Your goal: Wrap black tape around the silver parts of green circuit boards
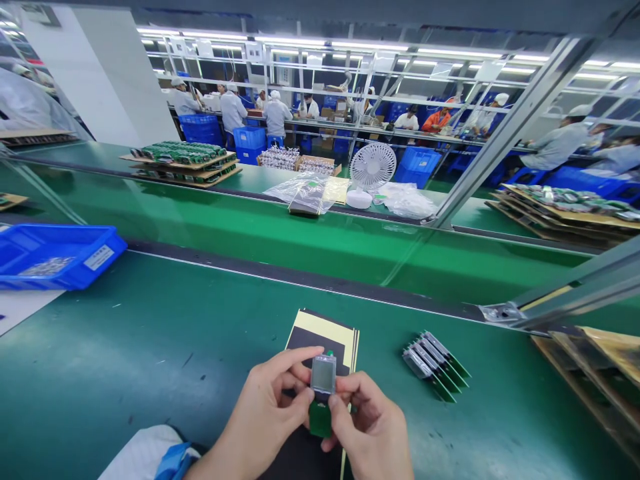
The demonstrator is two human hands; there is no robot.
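Both the left hand (267, 413) and the right hand (370, 427) pinch one small display module (323, 383); a row of finished modules (436, 365) lies nearby, the stack incomplete.

I am seeing both hands bare: left hand (265, 417), right hand (373, 433), no gloves, no rings showing. Left wrist is wearing white sleeve (137, 453) ending in light blue cuff (175, 461). Right sleeve is not showing.

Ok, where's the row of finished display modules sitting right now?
In the head view, the row of display modules lies on the green table, to the right of both hands, which hold one module over a black sheet.
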